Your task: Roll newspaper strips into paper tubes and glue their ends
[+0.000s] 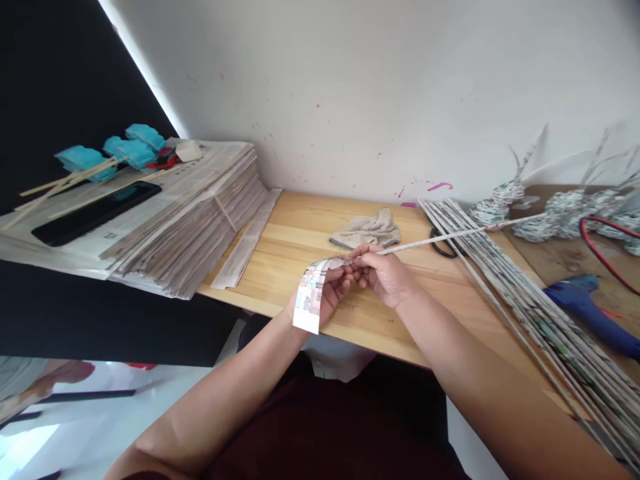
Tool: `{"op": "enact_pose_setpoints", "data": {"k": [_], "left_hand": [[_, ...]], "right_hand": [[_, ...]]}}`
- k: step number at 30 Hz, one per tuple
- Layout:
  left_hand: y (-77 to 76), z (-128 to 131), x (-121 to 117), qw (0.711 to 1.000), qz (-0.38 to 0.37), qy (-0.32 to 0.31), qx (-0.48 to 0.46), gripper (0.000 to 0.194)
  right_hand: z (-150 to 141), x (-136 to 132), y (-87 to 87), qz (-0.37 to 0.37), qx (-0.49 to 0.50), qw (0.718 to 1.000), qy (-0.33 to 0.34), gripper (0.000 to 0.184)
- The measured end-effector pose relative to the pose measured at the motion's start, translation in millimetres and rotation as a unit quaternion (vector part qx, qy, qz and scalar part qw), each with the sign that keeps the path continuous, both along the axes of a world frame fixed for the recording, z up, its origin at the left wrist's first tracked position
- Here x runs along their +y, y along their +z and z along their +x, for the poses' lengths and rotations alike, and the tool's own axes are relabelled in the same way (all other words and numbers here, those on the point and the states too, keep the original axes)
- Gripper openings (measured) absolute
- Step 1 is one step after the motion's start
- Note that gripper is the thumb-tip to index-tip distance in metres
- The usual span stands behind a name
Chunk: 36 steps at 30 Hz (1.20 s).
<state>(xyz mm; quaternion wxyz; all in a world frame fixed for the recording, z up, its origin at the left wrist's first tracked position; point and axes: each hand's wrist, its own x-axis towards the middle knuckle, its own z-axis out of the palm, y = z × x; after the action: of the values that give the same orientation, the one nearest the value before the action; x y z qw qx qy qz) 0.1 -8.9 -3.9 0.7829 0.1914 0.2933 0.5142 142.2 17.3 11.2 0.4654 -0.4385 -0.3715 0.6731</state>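
Over the front edge of the wooden table, my two hands meet at a partly rolled newspaper strip. The loose flat end of the printed strip (pixel 310 300) hangs across my left hand (pixel 334 293), whose fingers are closed on it. My right hand (pixel 377 270) pinches the spot where the strip becomes a thin paper tube (pixel 430 240). From there the tube slants up to the right, above a bundle of finished paper tubes (pixel 520 300). Behind my hands lies a crumpled beige cloth (pixel 370 230).
At left, a tall stack of newspaper (pixel 200 220) carries a black phone (pixel 97 212), wooden sticks and blue paper flowers (pixel 133 150). Cut strips (pixel 247 240) lie beside it. At right are a blue glue gun (pixel 593 310), woven paper pieces (pixel 547 213) and dark scissors handles (pixel 443 245).
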Motion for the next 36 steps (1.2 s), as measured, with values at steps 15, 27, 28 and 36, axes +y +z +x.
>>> {"op": "enact_pose_setpoints", "data": {"k": [15, 27, 28, 36], "left_hand": [[-9.6, 13.5, -0.6, 0.991, 0.067, 0.085, 0.074, 0.018], [0.6, 15.6, -0.7, 0.992, 0.015, 0.110, 0.052, 0.011], [0.5, 14.8, -0.9, 0.993, 0.016, 0.109, 0.049, 0.011], [-0.4, 12.1, -2.0, 0.994, 0.005, 0.102, 0.033, 0.007]], "right_hand": [[2.2, 0.5, -2.7, -0.010, 0.016, 1.000, -0.003, 0.013], [1.3, -3.3, -1.7, 0.051, 0.015, 0.998, 0.035, 0.024], [1.2, -3.7, -1.7, 0.056, 0.012, 0.998, 0.033, 0.024], [-0.1, -2.3, -3.5, 0.057, -0.006, 0.998, 0.018, 0.021]]}}
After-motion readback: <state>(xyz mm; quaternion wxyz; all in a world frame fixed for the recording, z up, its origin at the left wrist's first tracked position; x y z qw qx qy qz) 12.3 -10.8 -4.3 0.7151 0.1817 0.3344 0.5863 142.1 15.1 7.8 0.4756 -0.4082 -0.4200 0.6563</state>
